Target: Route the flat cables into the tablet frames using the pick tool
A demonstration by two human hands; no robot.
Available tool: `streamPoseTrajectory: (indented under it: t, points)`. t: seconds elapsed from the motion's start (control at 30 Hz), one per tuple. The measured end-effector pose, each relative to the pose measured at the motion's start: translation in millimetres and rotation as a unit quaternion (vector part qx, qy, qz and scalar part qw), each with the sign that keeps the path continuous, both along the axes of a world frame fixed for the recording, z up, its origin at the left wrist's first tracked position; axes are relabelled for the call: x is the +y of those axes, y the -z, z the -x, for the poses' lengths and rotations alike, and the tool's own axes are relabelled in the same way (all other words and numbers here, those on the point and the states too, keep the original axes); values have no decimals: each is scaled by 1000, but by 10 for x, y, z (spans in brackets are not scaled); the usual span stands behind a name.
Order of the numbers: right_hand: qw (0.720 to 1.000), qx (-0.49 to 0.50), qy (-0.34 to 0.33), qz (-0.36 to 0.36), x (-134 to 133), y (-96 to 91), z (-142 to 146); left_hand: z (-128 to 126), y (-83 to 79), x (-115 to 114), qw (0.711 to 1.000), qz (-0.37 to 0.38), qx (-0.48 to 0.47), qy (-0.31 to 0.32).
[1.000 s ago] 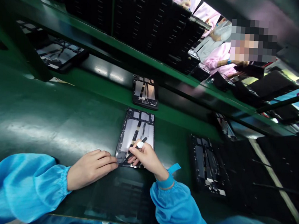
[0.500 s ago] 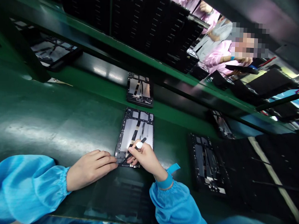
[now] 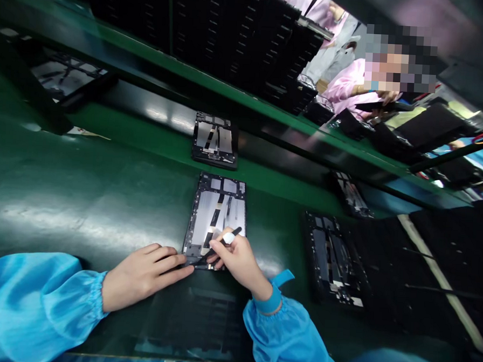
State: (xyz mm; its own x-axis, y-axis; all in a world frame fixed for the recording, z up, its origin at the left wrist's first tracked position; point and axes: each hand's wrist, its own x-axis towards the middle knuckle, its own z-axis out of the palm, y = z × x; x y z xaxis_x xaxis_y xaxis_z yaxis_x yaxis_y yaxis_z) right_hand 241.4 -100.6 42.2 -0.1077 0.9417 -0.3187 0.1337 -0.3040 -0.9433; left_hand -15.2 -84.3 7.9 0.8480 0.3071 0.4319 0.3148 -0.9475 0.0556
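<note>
An opened tablet [image 3: 219, 209], its silver inside and black ribbon cable showing, lies on the green bench in front of me. My left hand [image 3: 151, 271] rests palm down at its lower left corner. Its fingers are stretched out, and the fingertips touch the frame. Between the fingers of my right hand [image 3: 237, 256] is a slim black tool that looks like tweezers [image 3: 236, 232], held like a pen. The tip points at the tablet's lower left edge; whether it touches is too small to tell. A white cover sits on one right finger.
Behind it is another opened tablet [image 3: 215, 142]; one more [image 3: 330, 256] lies to the right beside black padded sheets [image 3: 427, 266]. A green shelf [image 3: 245, 103] with stacked black trays [image 3: 217, 34] crosses the back. Beyond it, a co-worker in pink [image 3: 344, 81] handles a dark panel.
My left fingers have slid slightly right along the tablet's lower edge. My right hand has shifted a little right with the tweezers. The whole view has turned slightly.
</note>
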Motion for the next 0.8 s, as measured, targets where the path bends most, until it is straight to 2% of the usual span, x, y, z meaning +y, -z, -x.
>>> streamPoseTrajectory:
  t: [0.1,0.23,0.33,0.57,0.8]
  points:
    - [997,-46,43,-52,-134,-8,-120,-3,21,21,1000,14,3,5]
    - [991,-96,33,-86,-240,-5,-191,1,36,13,1000,30,10,2]
    - [992,-96,27,-77,-239,8,-172,0,20,2,999,42,7,-10]
    - [997,-24,54,-46,-213,64,-137,-46,-40,21,999,27,-7,-16]
    - [996,-34,55,-57,-223,81,-133,-44,9,7,1000,-9,23,-16]
